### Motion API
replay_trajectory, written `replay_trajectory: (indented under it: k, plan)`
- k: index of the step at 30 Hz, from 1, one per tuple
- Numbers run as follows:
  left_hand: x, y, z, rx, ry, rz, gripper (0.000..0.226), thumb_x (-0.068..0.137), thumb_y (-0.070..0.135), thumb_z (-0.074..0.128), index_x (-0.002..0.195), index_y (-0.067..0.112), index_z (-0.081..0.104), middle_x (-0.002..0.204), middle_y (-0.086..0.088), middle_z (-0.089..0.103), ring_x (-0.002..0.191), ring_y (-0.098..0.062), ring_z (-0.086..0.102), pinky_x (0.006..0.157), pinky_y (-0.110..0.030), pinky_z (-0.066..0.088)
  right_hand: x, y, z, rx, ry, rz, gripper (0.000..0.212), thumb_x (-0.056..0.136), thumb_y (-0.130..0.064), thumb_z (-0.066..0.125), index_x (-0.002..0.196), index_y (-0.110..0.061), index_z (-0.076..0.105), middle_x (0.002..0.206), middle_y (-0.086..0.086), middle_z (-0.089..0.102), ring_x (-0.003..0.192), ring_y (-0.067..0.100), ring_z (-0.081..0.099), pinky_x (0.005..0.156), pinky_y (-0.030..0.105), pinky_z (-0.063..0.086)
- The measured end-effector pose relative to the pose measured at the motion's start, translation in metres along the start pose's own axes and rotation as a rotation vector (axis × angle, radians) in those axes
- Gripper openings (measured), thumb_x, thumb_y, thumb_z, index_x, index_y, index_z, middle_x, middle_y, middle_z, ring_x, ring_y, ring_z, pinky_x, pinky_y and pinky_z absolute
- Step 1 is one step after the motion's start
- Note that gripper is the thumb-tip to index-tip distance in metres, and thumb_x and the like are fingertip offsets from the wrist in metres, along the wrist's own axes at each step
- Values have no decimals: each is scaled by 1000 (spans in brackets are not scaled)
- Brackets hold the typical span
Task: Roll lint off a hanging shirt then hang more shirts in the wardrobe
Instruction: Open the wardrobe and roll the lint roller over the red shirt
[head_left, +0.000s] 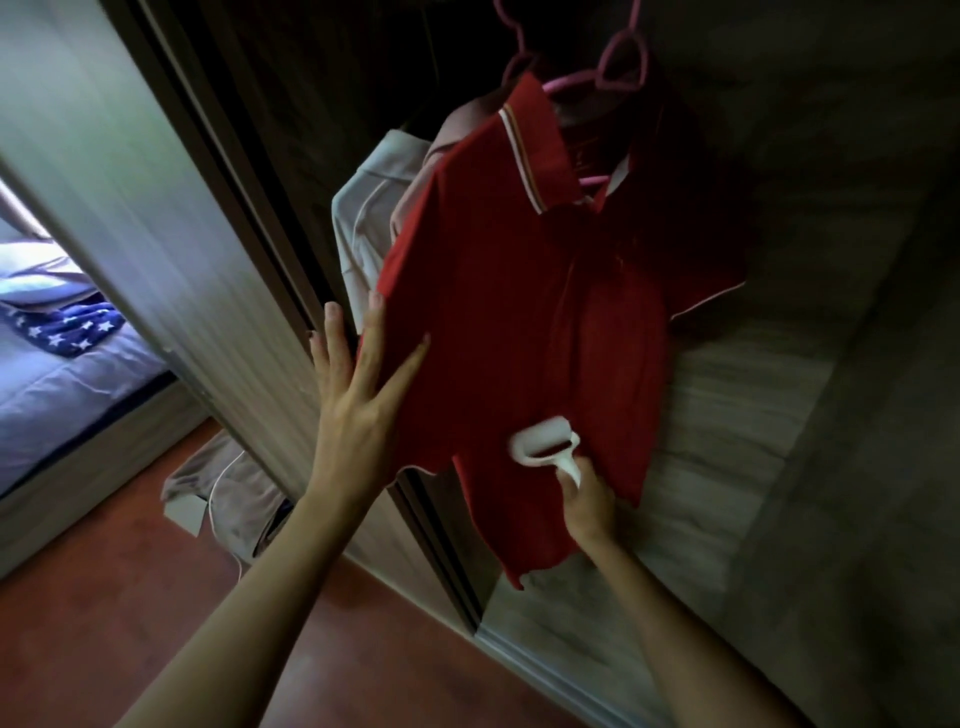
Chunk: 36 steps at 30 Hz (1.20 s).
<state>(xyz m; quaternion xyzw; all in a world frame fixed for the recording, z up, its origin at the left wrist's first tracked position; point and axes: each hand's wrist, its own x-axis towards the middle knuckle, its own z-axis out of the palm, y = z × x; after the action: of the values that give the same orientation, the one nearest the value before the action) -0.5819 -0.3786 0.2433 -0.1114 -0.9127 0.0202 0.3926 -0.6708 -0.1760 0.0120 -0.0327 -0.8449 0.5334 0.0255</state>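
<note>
A red polo shirt (519, 291) with a white-striped collar hangs on a pink hanger (597, 78) in front of the wardrobe. My left hand (358, 395) lies flat with fingers spread on the shirt's left edge near the sleeve, pressing the cloth. My right hand (589, 501) grips the handle of a white lint roller (540, 441), whose roll rests against the lower front of the shirt. The roller is blurred.
A beige garment (363, 218) hangs behind the red shirt inside the dark wardrobe. The wardrobe's sliding door (156, 182) stands to the left. A pile of cloth (228, 493) lies on the reddish floor. A bed (57, 364) with a star-patterned fabric shows at far left.
</note>
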Motion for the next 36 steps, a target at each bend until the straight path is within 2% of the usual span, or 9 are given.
replay_trajectory:
  k: [7, 12, 14, 16, 20, 25, 29, 32, 36]
  plan:
    - [-3, -3, 3, 19, 77, 79, 71, 74, 59, 60, 129, 15, 57, 160, 4, -12, 146, -31, -15, 118, -50, -9, -27, -35, 2, 210, 196, -211, 25, 98, -25, 50, 121, -17, 56, 102, -8, 62, 89, 5, 59, 72, 13, 43]
    - [-5, -2, 1, 19, 85, 105, 73, 77, 67, 53, 128, 16, 56, 161, 4, -10, 146, -31, -14, 118, -54, -7, -38, 0, 21, -51, -203, 15, 24, 98, -35, 49, 119, -29, 57, 105, 0, 69, 96, 20, 66, 74, 32, 54]
    - [-6, -4, 1, 43, 63, 113, 73, 70, 62, 66, 126, 16, 57, 161, 3, -9, 146, -32, -12, 118, -54, -6, -44, 12, 21, -188, -348, 83, 28, 97, -37, 50, 122, -29, 59, 110, 1, 69, 102, 21, 64, 75, 28, 49]
    - [-7, -7, 0, 62, 56, 104, 73, 63, 51, 79, 123, 14, 61, 161, 3, -8, 147, -33, -11, 118, -53, -6, -48, 12, 18, -175, -338, 59, 28, 96, -39, 50, 121, -28, 59, 108, 0, 69, 100, 20, 65, 74, 28, 49]
    - [-3, -7, -3, 47, 54, 89, 65, 67, 50, 78, 119, 13, 65, 161, 0, -2, 147, -33, -9, 119, -51, -5, -46, -9, 13, -42, -93, -33, 23, 96, -40, 49, 117, -31, 56, 90, -4, 69, 83, 15, 67, 71, 37, 57]
    - [-3, -7, -2, 31, 1, 97, 64, 65, 52, 75, 118, 17, 65, 161, 3, -7, 147, -35, -9, 119, -50, -8, -27, 2, 15, -186, -251, 190, 36, 95, -40, 52, 122, -18, 59, 108, 7, 68, 100, 26, 65, 72, 29, 48]
    - [-3, -12, -4, 33, -43, 83, 78, 52, 56, 72, 118, 15, 65, 161, -3, 1, 147, -37, -7, 119, -50, -7, -17, -27, -14, -46, 64, 124, 25, 94, -30, 56, 112, -15, 66, 101, 9, 71, 97, 32, 66, 72, 27, 44]
    - [1, -11, -7, 52, -121, 76, 93, 44, 65, 68, 122, 15, 63, 157, -14, 13, 148, -33, -8, 113, -61, 4, -4, -77, -48, 237, 388, -95, 14, 94, -23, 58, 104, -18, 65, 80, -5, 67, 76, 17, 65, 68, 28, 43]
    - [8, -6, -9, 113, -217, 84, 103, 36, 67, 71, 124, 15, 63, 157, -18, 14, 148, -30, -9, 110, -65, 12, 31, -134, -82, 417, 487, -224, 16, 96, -29, 52, 109, -21, 59, 75, -12, 60, 68, 5, 59, 63, 24, 46]
